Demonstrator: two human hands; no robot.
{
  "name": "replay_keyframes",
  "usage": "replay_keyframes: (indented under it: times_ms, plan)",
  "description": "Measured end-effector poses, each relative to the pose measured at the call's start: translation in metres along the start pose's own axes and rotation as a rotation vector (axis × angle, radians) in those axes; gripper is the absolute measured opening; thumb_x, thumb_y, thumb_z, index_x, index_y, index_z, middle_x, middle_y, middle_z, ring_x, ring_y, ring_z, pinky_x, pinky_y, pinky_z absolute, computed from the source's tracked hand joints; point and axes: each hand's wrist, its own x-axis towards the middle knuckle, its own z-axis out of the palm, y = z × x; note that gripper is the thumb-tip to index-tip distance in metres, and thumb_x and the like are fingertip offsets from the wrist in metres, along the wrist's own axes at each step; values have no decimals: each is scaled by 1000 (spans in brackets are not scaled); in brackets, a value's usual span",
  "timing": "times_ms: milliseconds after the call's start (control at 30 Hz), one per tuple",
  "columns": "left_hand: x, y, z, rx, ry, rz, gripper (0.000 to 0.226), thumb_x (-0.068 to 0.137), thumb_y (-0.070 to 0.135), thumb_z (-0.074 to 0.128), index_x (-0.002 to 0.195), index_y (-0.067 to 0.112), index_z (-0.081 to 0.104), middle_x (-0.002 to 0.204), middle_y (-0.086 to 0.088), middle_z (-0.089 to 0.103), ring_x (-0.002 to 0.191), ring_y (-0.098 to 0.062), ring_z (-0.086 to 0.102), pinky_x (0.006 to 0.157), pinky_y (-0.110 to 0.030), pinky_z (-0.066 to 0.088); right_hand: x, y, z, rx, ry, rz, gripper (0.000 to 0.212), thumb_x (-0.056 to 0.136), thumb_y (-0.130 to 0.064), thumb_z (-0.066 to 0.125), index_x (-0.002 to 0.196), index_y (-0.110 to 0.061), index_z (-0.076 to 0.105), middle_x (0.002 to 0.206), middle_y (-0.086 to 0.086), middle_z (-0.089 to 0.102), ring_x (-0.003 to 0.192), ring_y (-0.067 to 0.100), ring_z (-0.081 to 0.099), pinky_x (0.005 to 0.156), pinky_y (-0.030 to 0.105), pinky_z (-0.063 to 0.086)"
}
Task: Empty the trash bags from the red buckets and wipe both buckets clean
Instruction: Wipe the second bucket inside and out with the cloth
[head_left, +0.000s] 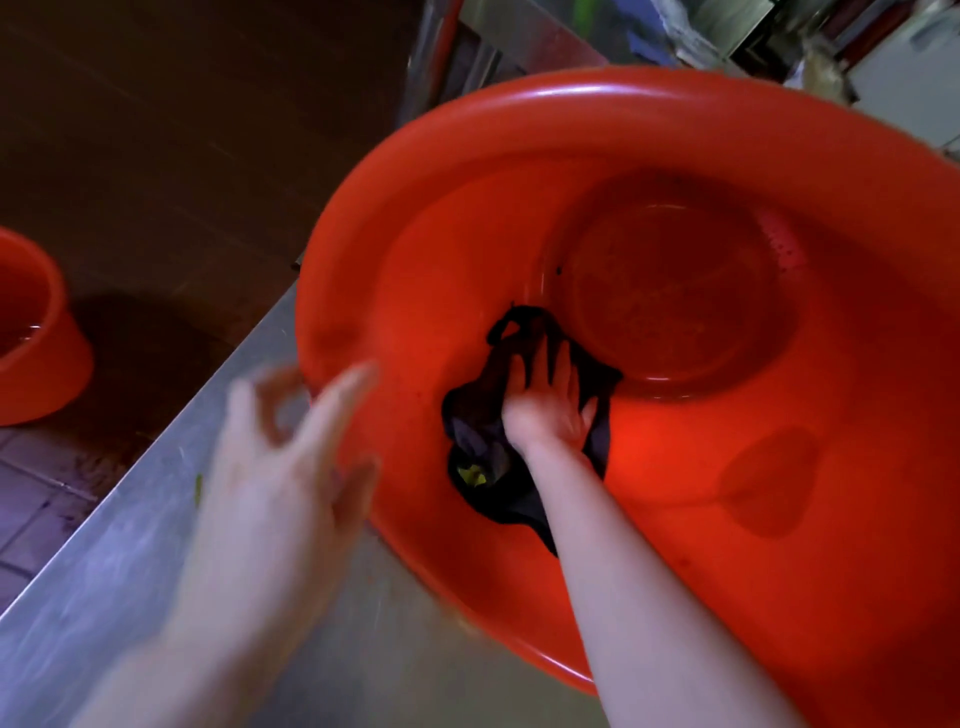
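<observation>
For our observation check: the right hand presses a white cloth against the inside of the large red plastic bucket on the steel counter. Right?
Wrong colour: the head view shows a crumpled black cloth, not white. The right hand presses it inside the large red plastic bucket on the steel counter.

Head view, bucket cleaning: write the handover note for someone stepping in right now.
Right hand: flat on the dark cloth, pressing it against the inner wall of the big red bucket.
Left hand: blurred, open, holding nothing, by that bucket's rim.
The bucket lies tilted on the steel counter; no bag in it.
Left to do: finish wiping it, then the second red bucket on the floor, which looks wet inside.
</observation>
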Motion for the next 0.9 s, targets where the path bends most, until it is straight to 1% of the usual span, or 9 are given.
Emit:
replay_keyframes:
  times_ms: [67, 100, 167, 200, 400, 533, 600, 667, 900]
  plan:
    - [31, -7, -21, 9, 146, 138, 56, 79, 2, 71, 131, 21, 58, 133, -14, 40, 113, -23, 51, 102, -18, 38, 3, 5, -3, -31, -30, -32, 60, 100, -53, 22, 153, -34, 2, 163, -6, -2, 149, 14, 5, 116, 53, 1]
    - [45, -11, -29, -1, 165, 198, 45, 83, 2, 67, 125, 19, 62, 131, -12, 44, 109, -20, 55, 100, -23, 44, 5, 10, -6, -57, -48, -49, 60, 100, -53, 22, 153, -34, 2, 163, -6, -3, 149, 14, 4, 117, 53, 2]
    - [57, -17, -34, -30, 132, 256, 30, 87, 6, 64, 113, 20, 66, 121, -5, 51, 92, -18, 60, 82, -40, 55, 8, 21, -10, -111, -64, -69, 61, 99, -54, 22, 153, -35, 2, 163, -6, -4, 149, 13, 3, 117, 52, 1]
    - [55, -17, -31, -34, 99, 254, 28, 87, 7, 65, 112, 20, 67, 117, -4, 51, 86, -18, 60, 76, -42, 56, 6, 29, -11, -140, -52, -67, 61, 99, -55, 22, 153, -35, 2, 163, -6, -3, 149, 12, 3, 117, 52, 1]
    - [27, -15, 8, -56, -194, 248, 49, 83, 16, 73, 129, 23, 59, 106, -2, 51, 89, -18, 60, 81, -33, 53, -5, 69, -20, -159, -93, 17, 60, 99, -53, 21, 153, -35, 2, 163, -6, -6, 149, 14, 1, 117, 56, 1]
    - [32, -2, 21, -106, -138, 310, 40, 84, 8, 69, 122, 19, 60, 121, -2, 46, 95, -13, 56, 79, -31, 53, -11, 90, -19, -183, -68, -27, 60, 100, -51, 23, 154, -33, 5, 163, -6, -6, 149, 14, -1, 117, 58, 4]
    - [39, 2, 22, -87, -135, 381, 45, 81, 5, 72, 122, 17, 60, 129, -6, 42, 103, -16, 56, 82, -31, 54, -8, 95, -19, -183, -55, -46, 59, 101, -50, 24, 154, -33, 5, 163, -6, -6, 149, 14, 0, 117, 58, 5]
    - [43, 3, 24, -74, -156, 411, 55, 77, 6, 76, 127, 19, 58, 127, -6, 42, 99, -13, 56, 79, -32, 56, -1, 97, -22, -178, -60, -51, 59, 101, -50, 24, 154, -33, 5, 163, -6, -6, 150, 15, 1, 117, 57, 4]
    - [36, 4, 36, -97, -114, 294, 66, 75, 4, 79, 133, 27, 57, 122, 2, 43, 86, 3, 45, 84, -10, 37, 0, 94, -18, -154, -41, 0, 59, 100, -51, 21, 153, -34, 3, 163, -7, -5, 149, 13, 2, 117, 56, 2]
